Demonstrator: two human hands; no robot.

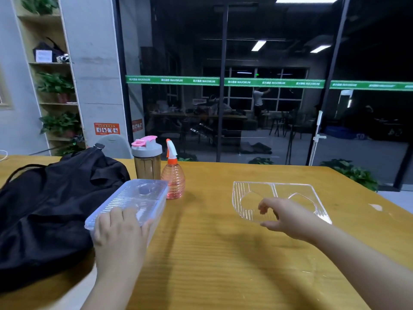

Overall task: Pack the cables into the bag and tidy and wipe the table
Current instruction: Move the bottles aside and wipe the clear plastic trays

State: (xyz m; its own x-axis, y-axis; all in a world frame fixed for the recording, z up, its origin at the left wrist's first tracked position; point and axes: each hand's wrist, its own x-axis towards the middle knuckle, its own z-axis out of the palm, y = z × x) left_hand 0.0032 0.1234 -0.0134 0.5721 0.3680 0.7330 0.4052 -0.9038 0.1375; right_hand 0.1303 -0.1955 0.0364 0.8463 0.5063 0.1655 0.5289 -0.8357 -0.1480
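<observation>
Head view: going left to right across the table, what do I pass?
black bag → clear lidded box under the left hand → orange spray bottle → clear divided tray beneath the right hand.

On the bench (212, 253): one black bag (44, 209), one clear lidded box (134, 198), one clear divided tray (279, 191). Also shown: one shaker bottle (146, 157) with pink lid, one orange spray bottle (173, 175). Two hands appear, left hand (119, 231) and right hand (288, 217).
</observation>
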